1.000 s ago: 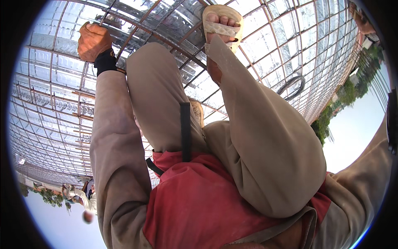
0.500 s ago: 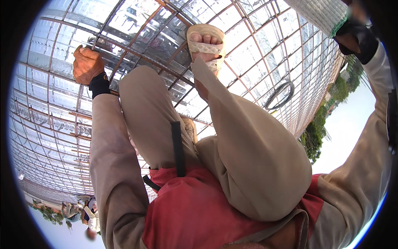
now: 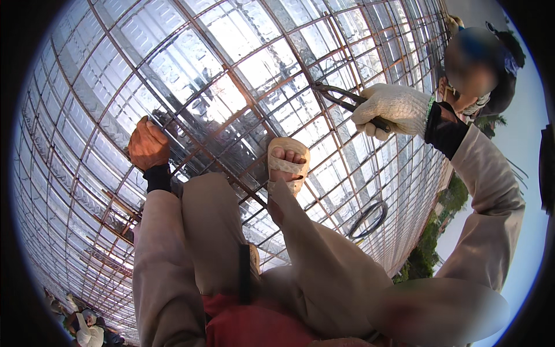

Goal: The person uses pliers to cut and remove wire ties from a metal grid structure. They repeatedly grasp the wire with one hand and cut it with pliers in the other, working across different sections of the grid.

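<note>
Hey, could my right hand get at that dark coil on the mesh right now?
Probably, at least to touch: nothing seems to stand between your right hand and the dark coil. Grabbing looks harder, as those fingers are wrapped around a pincer tool.

Open-air construction site: rebar grid [image 3: 250, 100] over shiny metal decking [image 3: 230, 28], trees [image 3: 425, 251] and sky [image 3: 529, 153] beyond.

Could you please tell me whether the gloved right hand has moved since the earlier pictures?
Yes: judged against the dark coil, the right hand, out of view a second ago, has come in leftward and now holds pliers over the mesh.
</note>
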### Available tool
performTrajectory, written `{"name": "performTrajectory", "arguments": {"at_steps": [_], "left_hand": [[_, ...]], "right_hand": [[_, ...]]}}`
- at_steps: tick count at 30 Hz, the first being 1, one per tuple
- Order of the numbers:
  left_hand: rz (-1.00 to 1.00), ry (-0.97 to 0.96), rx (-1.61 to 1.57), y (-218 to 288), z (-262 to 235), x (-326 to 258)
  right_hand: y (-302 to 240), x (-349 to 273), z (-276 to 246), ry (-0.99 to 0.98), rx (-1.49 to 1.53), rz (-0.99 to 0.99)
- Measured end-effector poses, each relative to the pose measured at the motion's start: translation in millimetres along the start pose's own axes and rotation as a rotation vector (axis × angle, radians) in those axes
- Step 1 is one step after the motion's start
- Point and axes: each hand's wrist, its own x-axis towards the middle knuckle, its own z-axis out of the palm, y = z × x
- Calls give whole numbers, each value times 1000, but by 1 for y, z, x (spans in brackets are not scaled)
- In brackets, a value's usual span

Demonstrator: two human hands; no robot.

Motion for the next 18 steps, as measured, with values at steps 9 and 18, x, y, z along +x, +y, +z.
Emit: {"name": "performTrajectory", "arguments": {"at_steps": [9,18], "left_hand": [[-12,-37,-23,2,-2,0],[-16,-8,-14,3,-3,0]], "right_hand": [[-45,11,40,606,-1875,-53],[-50,3,14,423,-1311,239]]}}
